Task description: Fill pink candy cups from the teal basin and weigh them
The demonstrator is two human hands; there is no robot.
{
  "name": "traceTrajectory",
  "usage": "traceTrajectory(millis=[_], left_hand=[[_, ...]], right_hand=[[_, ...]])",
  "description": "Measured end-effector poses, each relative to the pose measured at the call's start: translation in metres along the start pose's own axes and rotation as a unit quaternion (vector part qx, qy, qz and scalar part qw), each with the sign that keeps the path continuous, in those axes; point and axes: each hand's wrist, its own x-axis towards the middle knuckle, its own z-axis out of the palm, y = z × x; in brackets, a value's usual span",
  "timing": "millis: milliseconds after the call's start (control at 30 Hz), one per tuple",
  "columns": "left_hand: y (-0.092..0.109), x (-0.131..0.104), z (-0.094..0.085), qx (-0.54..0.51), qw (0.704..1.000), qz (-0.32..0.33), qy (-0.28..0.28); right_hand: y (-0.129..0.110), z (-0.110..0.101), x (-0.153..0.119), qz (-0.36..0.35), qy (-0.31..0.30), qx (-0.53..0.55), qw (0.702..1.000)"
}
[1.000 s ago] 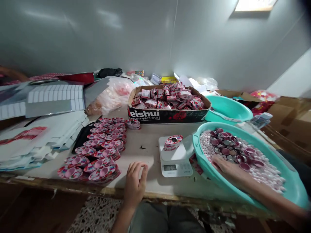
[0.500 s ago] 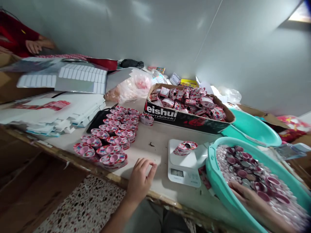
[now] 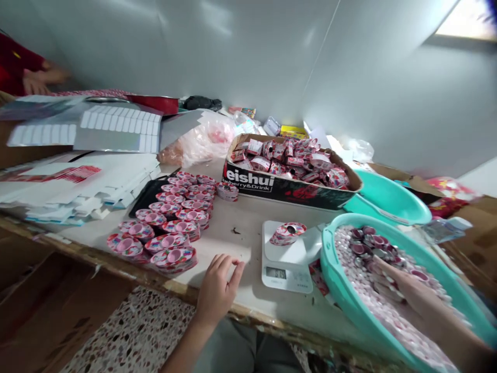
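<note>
My left hand rests at the table's front edge, fingers loosely apart and holding nothing. My right hand reaches into a turquoise basin, its fingers stretched over small pink and silvery cups. Those cups lie on many pearly white and pink pieces. Between the hands is a white digital scale, its display blurred. An oval, floral printed pack with a dark round hole sits on the scale. Left of it stand stacked rows of similar packs with pink round cups in their tops.
A black cardboard box full of printed packs stands behind the scale. Another turquoise basin is at the back right. Flattened white cartons and plastic bags lie left. A person in red is at the far left.
My right hand has moved from the basin's near side further in, onto the pile of small cups. My left hand stays by the table edge. The whole view has shifted slightly.
</note>
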Motion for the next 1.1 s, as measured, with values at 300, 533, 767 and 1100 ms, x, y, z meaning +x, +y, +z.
traceTrajectory(millis=[300, 533, 767, 1100], left_hand=[[-0.002, -0.004, 0.001, 0.022, 0.998, 0.031, 0.04], [-0.003, -0.003, 0.0, 0.024, 0.999, 0.029, 0.025], [-0.016, 0.0, 0.004, 0.028, 0.997, 0.049, 0.045], [-0.02, 0.003, 0.003, 0.055, 0.994, 0.075, 0.058]], right_hand=[[-0.03, 0.029, -0.004, 0.113, -0.039, 0.268, 0.956], [-0.05, 0.058, 0.0, -0.004, -0.098, 0.215, 0.972], [-0.087, 0.138, 0.01, 0.047, -0.121, 0.322, 0.938], [-0.079, 0.198, 0.043, 0.052, -0.081, 0.279, 0.955]])
